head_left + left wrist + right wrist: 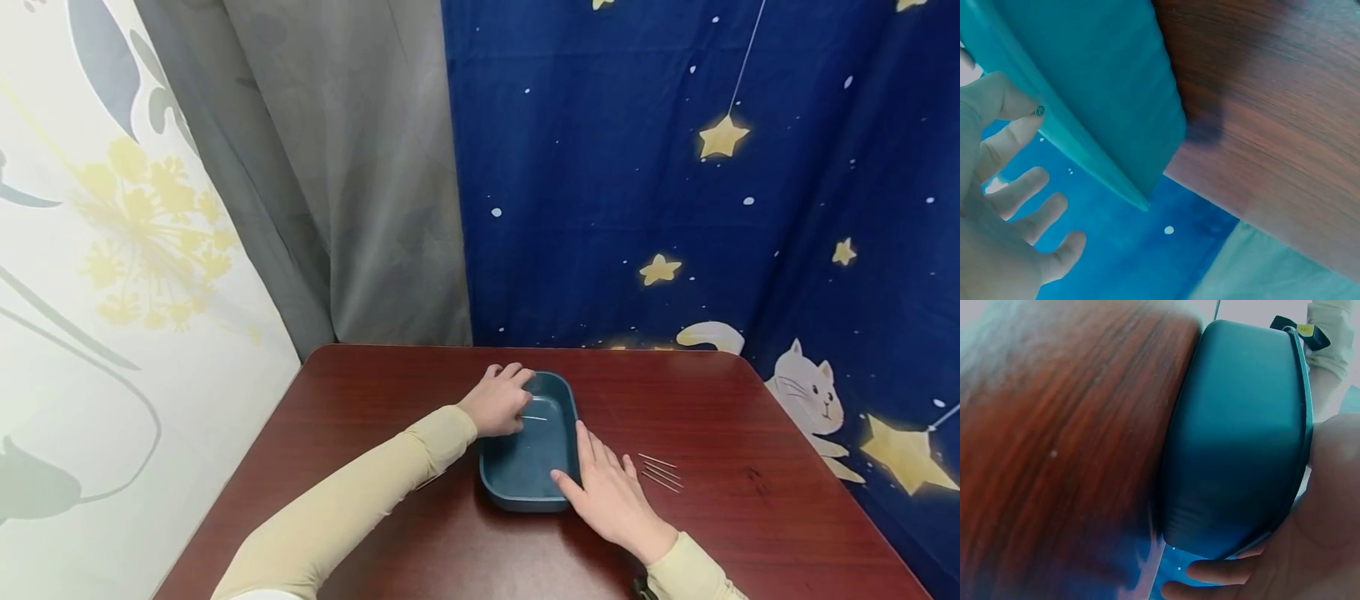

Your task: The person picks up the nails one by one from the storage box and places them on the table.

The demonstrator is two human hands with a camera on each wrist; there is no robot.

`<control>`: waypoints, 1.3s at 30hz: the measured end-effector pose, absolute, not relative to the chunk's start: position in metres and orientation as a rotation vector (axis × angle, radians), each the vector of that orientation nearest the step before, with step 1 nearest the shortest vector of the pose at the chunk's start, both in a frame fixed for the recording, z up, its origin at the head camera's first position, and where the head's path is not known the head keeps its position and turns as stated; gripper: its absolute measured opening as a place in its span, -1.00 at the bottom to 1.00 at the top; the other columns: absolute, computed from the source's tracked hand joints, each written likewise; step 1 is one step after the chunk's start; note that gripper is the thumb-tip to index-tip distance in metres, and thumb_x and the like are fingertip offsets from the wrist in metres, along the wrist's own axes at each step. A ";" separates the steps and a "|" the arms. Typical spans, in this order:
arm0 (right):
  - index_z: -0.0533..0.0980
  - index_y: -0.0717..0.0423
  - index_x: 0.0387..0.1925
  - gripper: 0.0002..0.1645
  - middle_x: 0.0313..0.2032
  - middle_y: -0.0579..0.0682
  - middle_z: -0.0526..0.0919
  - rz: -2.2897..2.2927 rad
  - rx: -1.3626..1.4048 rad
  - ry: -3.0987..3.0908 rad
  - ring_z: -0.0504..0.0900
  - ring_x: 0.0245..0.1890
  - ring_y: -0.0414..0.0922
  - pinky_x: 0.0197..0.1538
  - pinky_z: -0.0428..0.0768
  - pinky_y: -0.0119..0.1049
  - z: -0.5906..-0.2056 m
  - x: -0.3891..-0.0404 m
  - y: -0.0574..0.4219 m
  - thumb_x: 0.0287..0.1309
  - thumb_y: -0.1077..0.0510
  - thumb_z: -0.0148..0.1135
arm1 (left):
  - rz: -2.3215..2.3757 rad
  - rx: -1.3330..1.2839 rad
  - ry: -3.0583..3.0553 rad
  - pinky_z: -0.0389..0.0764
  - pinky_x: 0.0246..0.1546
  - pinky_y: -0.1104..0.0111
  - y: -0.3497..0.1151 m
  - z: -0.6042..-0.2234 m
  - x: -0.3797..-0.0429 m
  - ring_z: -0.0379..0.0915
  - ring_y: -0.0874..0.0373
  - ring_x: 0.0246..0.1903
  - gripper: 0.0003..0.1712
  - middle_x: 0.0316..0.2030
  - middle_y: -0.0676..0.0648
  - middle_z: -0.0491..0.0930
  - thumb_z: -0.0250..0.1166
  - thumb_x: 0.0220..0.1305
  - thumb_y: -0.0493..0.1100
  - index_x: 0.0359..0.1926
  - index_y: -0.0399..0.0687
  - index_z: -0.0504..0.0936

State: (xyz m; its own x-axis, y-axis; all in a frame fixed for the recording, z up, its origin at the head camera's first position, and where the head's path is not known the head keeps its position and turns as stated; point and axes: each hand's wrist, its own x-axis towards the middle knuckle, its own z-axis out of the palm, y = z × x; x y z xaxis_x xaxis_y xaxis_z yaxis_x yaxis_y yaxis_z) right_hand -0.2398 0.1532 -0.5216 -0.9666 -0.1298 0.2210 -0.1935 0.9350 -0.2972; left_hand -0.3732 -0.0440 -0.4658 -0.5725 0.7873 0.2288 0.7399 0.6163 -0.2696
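Note:
A dark teal rectangular dish (528,467) stands on the table between the two hands. My left hand (498,402) is over its left rim and pinches a thin metal rod (535,418) between thumb and index finger. In the left wrist view, only the small round end of the rod (1039,110) shows; the other fingers are spread apart from it. My right hand (611,492) rests on the dish's right rim, fingers fairly straight along the outside and thumb over the edge. In the right wrist view, that hand (1329,519) is beside the dish wall (1238,434).
Several similar thin rods (660,472) lie roughly parallel on the table, right of my right hand. The reddish-brown wooden table (375,533) reaches back to grey curtains (382,167) and blue star-patterned curtains (600,167). A flower-patterned white wall covering (112,400) is at left.

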 end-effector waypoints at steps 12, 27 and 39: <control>-0.17 -0.01 0.41 0.06 0.34 0.05 0.04 0.494 0.246 -2.890 0.12 0.27 0.05 0.11 0.01 0.30 -0.523 -0.242 0.149 0.06 -0.54 -0.30 | 0.129 -1.119 -2.527 0.07 0.05 -0.22 -0.082 -0.459 -0.355 0.04 -0.10 0.19 -0.85 0.16 -0.08 0.29 0.36 -0.09 0.07 -0.46 0.18 0.66; -0.17 0.03 0.41 0.09 0.35 0.07 0.03 0.479 0.252 -2.866 0.10 0.28 0.06 0.12 0.01 0.29 -0.523 -0.247 0.148 0.06 -0.47 -0.10 | -0.098 -0.959 -2.566 -0.05 0.06 -0.24 -0.128 -0.460 -0.322 0.00 -0.11 0.21 -0.75 0.17 -0.10 0.27 0.24 -0.10 -0.07 -0.76 0.27 0.37; -0.14 0.06 0.40 0.10 0.34 0.07 0.07 0.480 0.253 -2.861 0.12 0.27 0.04 0.12 0.03 0.28 -0.524 -0.245 0.147 0.05 -0.50 -0.14 | -0.200 -0.733 -2.635 -0.03 0.04 -0.25 -0.163 -0.484 -0.283 0.06 -0.09 0.19 -0.69 0.16 -0.08 0.28 0.27 -0.17 -0.09 -0.80 0.31 0.31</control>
